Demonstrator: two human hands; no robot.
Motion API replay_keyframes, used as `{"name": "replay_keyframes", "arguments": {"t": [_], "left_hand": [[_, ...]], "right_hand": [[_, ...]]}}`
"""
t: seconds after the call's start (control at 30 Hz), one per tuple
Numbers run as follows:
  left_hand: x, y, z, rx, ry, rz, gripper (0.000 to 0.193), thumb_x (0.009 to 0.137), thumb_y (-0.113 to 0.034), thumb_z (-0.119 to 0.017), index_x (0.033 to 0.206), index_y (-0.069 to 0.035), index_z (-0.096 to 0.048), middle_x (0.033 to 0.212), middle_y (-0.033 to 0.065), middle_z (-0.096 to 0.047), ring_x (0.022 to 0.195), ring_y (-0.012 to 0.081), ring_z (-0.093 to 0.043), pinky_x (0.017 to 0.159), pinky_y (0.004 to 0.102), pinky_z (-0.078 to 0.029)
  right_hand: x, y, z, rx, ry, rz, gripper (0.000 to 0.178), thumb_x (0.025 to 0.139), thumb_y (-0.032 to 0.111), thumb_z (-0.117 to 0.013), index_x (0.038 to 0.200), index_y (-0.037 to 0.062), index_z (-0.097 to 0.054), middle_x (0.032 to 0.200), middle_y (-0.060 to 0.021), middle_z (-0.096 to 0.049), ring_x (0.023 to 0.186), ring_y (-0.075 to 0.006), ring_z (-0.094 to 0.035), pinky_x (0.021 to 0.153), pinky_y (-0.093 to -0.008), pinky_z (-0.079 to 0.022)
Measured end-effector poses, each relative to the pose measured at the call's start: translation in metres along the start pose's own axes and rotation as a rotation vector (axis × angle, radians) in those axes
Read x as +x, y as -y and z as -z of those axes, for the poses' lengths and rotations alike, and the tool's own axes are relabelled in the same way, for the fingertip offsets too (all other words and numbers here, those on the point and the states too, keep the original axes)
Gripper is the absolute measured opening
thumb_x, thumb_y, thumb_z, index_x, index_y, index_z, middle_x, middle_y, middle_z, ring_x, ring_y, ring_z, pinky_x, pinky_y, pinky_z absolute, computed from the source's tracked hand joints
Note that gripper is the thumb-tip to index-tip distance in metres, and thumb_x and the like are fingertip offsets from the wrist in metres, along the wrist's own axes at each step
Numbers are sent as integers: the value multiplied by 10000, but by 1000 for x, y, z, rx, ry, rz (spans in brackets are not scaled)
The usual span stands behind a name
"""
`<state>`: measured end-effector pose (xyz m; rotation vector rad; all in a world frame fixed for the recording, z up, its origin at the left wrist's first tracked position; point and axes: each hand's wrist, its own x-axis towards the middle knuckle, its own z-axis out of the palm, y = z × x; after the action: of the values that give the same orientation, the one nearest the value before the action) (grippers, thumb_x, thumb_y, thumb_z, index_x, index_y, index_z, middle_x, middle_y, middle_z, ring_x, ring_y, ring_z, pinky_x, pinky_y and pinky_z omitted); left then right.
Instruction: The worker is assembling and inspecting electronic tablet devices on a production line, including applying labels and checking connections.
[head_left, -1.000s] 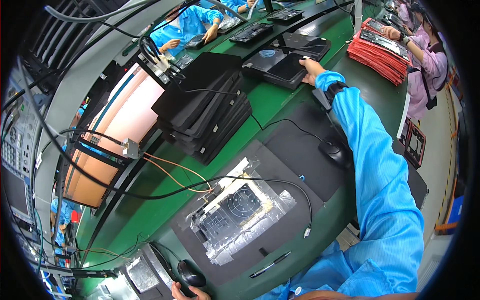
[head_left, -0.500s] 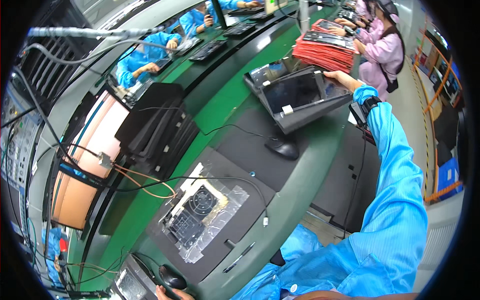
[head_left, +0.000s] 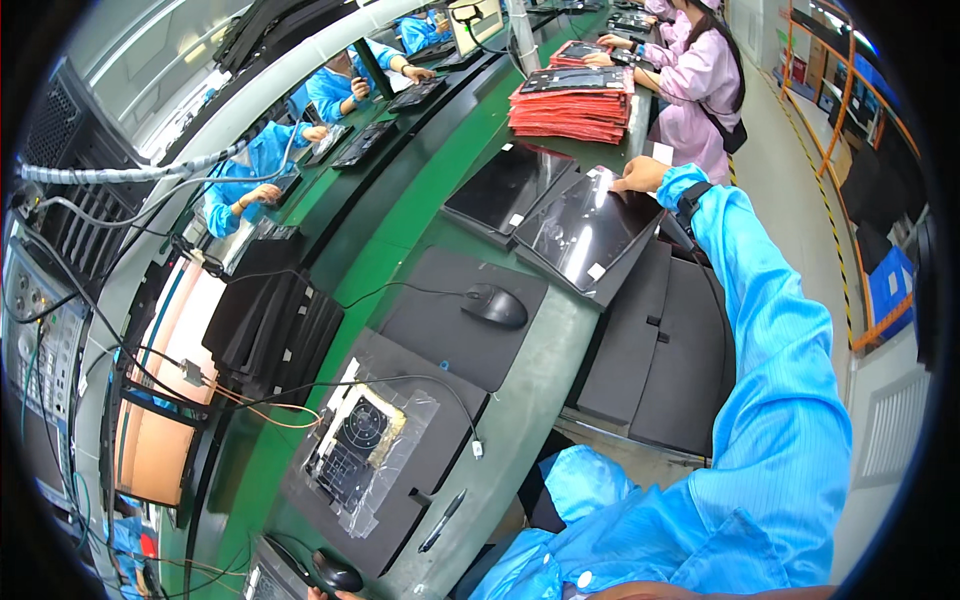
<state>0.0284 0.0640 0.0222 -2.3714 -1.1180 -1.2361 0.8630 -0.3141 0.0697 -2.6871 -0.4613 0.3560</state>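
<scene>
My right hand [head_left: 640, 176] reaches forward, its fingers closed at the far right corner of a glossy black screen panel [head_left: 585, 232]. This panel lies in a black foam tray [head_left: 610, 285]; a small white tab [head_left: 662, 153] shows beside the hand. A second dark panel [head_left: 508, 190] in a tray lies just left of it. Only the fingertips of my left hand [head_left: 330, 595] show at the lower edge, by a black mouse [head_left: 337, 570] and a dark device [head_left: 275, 568]; what they hold is hidden.
A taped fixture [head_left: 365, 440] sits on a dark mat, near a pen [head_left: 442, 520] and a loose cable. Another mouse [head_left: 494, 305] lies beyond it. Black trays [head_left: 275, 325] stand stacked left, red sheets [head_left: 570, 115] far ahead. Co-workers in blue and pink sit along the bench.
The view has turned, so the bench sits further left in it. My right hand stays at the panel's corner, and the panel now appears flatter on its tray. Less of my left hand shows.
</scene>
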Motion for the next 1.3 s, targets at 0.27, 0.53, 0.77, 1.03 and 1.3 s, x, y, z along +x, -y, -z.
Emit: {"name": "replay_keyframes", "arguments": {"t": [0.27,0.53,0.77,1.03,1.3], "left_hand": [[1,2,-1,-13,-35,-7,371,956,-40,-651,1312,52,-604,1210,251,-631,1008,388,-637,923,457,-528],[10,-26,22,-130,-59,0,348,948,-22,-662,1282,71,-623,1196,259,-649,1063,391,-644,966,462,-521],[-28,-92,35,-910,497,344,407,933,-46,-582,1325,64,-599,1247,190,-673,1132,331,-654,1075,446,-460],[-22,-192,27,-1486,766,82,976,896,-283,-836,1643,-53,-251,1529,249,-503,1426,389,-494,1187,464,-393],[-65,-106,88,-1865,-276,1170,309,999,8,-629,1306,-29,-642,1212,94,-707,1105,258,-697,981,406,-553]], "right_hand": [[-22,-37,-20,211,-73,115,605,851,596,-792,884,-8,-766,848,-136,-740,826,-272,-698,783,-393,-509],[-34,-26,44,215,-203,60,548,838,529,-829,819,-13,-752,763,-133,-715,750,-232,-688,696,-385,-527],[-130,120,112,278,-292,601,333,907,321,-799,954,13,-682,865,-6,-614,859,-124,-558,760,-314,-441],[-360,241,-57,1312,115,553,100,1052,153,-628,1119,79,-625,1059,-26,-700,958,-119,-683,858,-295,-572],[-490,348,-256,1094,1044,647,264,1110,281,-553,1079,32,-635,940,-1,-622,901,-84,-576,783,-276,-484]]}}
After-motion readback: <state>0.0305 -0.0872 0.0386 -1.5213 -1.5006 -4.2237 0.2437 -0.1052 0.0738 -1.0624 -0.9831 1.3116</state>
